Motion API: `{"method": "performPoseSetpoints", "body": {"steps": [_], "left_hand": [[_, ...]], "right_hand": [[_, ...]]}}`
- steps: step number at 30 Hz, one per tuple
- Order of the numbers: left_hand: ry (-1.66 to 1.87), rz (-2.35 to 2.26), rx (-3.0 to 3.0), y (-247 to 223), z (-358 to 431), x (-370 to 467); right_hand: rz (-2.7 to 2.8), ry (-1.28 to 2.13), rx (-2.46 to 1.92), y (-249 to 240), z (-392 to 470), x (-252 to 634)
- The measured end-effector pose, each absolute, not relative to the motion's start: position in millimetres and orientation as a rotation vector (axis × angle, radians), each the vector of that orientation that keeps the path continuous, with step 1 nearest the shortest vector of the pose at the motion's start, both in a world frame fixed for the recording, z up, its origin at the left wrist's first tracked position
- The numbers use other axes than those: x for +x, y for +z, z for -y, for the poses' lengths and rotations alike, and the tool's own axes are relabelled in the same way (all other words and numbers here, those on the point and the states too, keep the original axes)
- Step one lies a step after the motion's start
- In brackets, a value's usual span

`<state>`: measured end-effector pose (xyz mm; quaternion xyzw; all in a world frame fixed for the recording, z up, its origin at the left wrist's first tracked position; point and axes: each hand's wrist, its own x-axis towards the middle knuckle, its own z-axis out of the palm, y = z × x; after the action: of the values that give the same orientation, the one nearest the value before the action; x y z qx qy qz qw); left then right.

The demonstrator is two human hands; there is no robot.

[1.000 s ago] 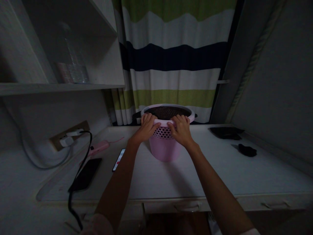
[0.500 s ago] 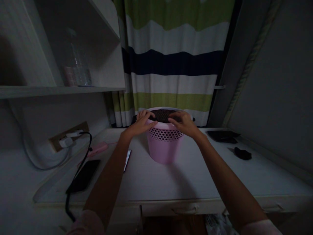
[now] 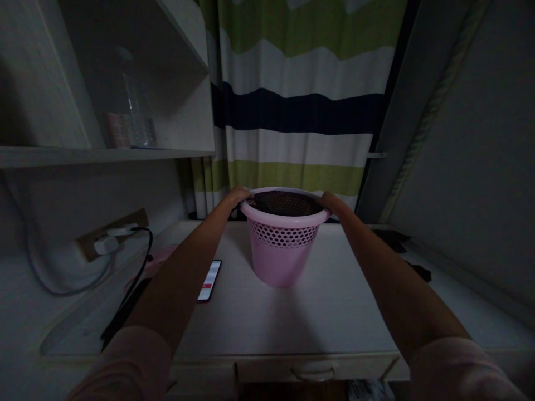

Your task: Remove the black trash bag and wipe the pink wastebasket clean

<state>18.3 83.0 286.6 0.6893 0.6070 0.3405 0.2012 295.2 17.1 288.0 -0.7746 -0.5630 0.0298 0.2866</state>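
Note:
A pink plastic wastebasket stands upright on the white desk, with a band of holes below its rim. Inside it a dark lining, seemingly a black bag, covers the walls; small dark bits show just outside the rim at both sides. My left hand is closed over the rim on the left, its fingertips partly hidden inside. Over the opposite side of the rim my right hand is closed in the same way, its fingers mostly hidden.
A lit phone lies left of the basket. Behind my left arm are a black object and a cable running to plugs. Crumpled black pieces lie at the right. A shelf holds a clear bottle.
Both hands have moved apart, from the near rim and opening out to the left and right sides of the rim. The view has shifted slightly, and the whole near rim now shows.

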Motion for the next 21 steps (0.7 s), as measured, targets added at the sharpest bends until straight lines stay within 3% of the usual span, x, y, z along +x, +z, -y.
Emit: {"method": "performPoseSetpoints", "body": {"steps": [6,21], "left_hand": [[0.935,-1.963,2.019,280.1,-91.4,26.4],[0.892,-2.003,2.118,282.4,-84.5,27.8]], "right_hand": [[1.449,-0.054,-2.140,281.9,-25.5,293.6],[1.471,-0.203,-2.196,283.7,-19.3,288.3]]}}
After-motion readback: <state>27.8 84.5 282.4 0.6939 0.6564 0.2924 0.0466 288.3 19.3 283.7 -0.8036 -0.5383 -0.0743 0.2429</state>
